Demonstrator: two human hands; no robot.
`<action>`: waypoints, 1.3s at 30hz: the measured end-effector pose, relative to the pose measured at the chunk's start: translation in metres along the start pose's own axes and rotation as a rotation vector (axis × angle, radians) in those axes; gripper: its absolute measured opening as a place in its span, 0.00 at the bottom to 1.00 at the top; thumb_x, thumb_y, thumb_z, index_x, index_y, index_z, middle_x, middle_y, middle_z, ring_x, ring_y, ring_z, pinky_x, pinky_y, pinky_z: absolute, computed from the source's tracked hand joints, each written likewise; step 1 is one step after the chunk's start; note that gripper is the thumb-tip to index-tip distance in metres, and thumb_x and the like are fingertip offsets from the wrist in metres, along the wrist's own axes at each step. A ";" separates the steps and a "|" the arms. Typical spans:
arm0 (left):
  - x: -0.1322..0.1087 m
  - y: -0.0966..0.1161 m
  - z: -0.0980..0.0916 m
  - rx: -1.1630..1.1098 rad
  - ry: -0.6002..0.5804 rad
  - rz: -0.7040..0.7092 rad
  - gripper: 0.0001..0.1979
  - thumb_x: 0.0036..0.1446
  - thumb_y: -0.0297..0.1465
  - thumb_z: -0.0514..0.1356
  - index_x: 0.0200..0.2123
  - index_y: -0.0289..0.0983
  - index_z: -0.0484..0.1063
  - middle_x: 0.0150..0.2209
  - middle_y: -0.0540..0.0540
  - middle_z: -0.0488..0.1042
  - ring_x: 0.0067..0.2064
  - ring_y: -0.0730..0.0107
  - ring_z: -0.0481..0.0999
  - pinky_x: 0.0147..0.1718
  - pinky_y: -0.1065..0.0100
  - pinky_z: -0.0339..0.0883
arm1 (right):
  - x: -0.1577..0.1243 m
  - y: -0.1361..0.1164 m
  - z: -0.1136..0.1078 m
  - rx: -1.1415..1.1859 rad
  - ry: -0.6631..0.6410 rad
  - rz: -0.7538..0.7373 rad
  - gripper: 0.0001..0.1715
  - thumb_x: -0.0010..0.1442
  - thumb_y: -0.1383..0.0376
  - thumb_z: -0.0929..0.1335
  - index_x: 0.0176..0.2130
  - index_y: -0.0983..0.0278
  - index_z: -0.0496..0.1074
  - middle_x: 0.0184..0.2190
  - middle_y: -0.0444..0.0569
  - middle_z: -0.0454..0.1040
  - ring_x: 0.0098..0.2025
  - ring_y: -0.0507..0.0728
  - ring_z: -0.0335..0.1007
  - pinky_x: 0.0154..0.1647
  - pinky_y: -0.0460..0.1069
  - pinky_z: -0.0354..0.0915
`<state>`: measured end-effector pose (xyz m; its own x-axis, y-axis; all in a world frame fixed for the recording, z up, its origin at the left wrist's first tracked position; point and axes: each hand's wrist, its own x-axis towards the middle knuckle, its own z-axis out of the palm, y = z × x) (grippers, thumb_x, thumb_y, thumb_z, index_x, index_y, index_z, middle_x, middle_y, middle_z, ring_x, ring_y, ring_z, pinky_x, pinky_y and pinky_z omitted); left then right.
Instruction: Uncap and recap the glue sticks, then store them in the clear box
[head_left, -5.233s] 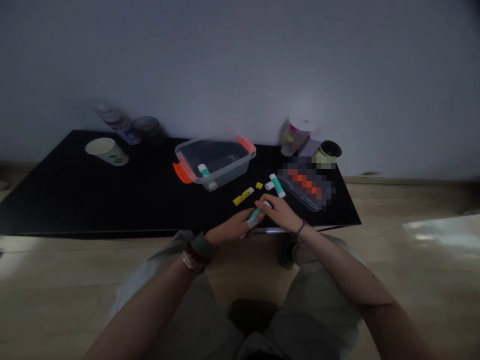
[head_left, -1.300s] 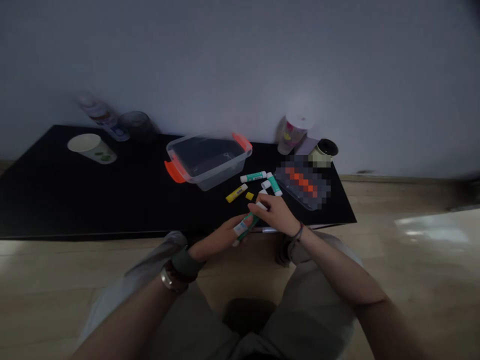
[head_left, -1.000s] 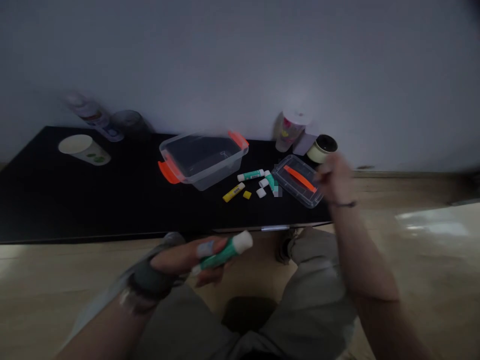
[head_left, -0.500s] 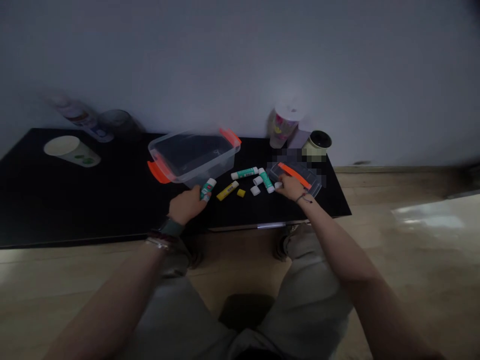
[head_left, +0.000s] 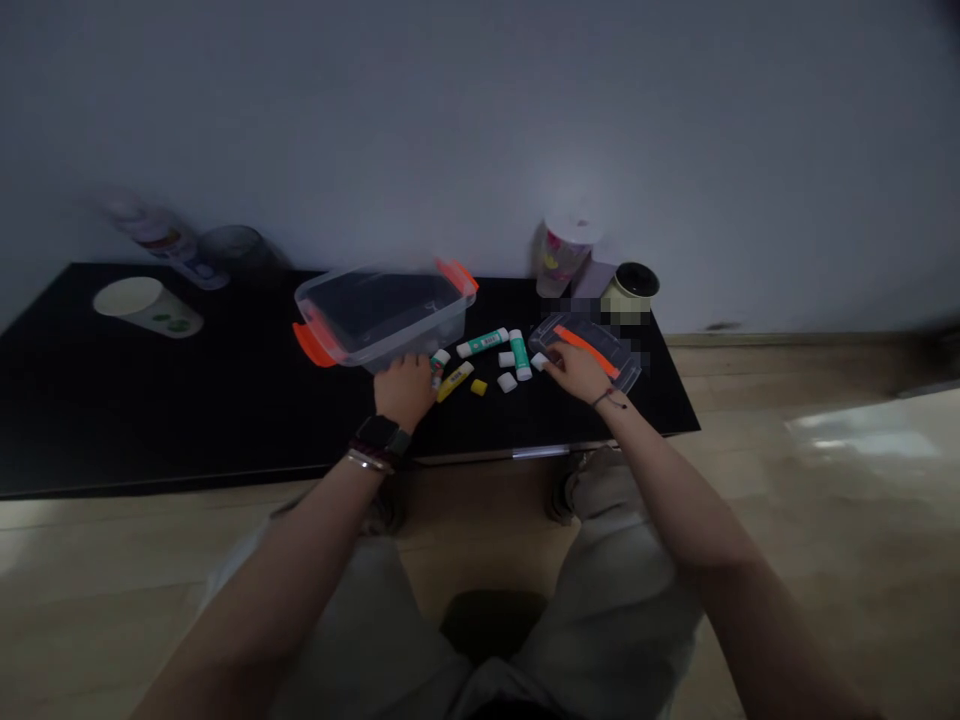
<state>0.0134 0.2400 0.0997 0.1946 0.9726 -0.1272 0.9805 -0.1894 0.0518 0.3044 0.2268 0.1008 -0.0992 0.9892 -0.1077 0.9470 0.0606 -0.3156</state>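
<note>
My left hand (head_left: 405,390) is closed, palm down, around a green-and-white glue stick (head_left: 440,364); only one end of the stick shows beside the fingers. Touching or nearly touching that stick is a yellow glue stick (head_left: 455,380), with a small yellow cap (head_left: 478,387) to its right. My right hand (head_left: 579,374) pinches a white cap (head_left: 539,362) at the near-left edge of a clear lid (head_left: 611,345). Between the hands lie another green glue stick (head_left: 484,343), a third green one (head_left: 520,355) and two white caps, one nearer me (head_left: 508,382) and one farther (head_left: 507,359).
A clear plastic box (head_left: 390,340) with orange clips stands behind my left hand. Farther left are a paper cup (head_left: 150,305), a spray bottle (head_left: 169,240) and a dark round container (head_left: 240,255). A patterned cup (head_left: 561,260) and a black-topped jar (head_left: 631,290) stand at the back right of the black table (head_left: 187,420).
My left hand has moved right and turned palm down with the green glue stick. My right hand has shifted slightly left with the white cap; the nearby green stick now points more toward me.
</note>
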 end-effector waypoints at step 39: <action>-0.032 -0.007 -0.056 -2.233 -0.718 -0.025 0.39 0.59 0.66 0.31 0.14 0.41 0.48 0.12 0.51 0.46 0.16 0.73 0.52 0.16 0.68 0.52 | -0.031 -0.065 -0.022 2.005 -0.718 -0.263 0.44 0.56 0.25 0.47 0.18 0.58 0.46 0.13 0.37 0.43 0.17 0.49 0.38 0.17 0.45 0.46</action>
<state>-0.0010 0.2182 0.1590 0.6480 0.6932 -0.3155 -0.4494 0.6825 0.5764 0.2529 0.1955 0.1452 -0.6662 0.7457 0.0001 -0.5724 -0.5113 -0.6410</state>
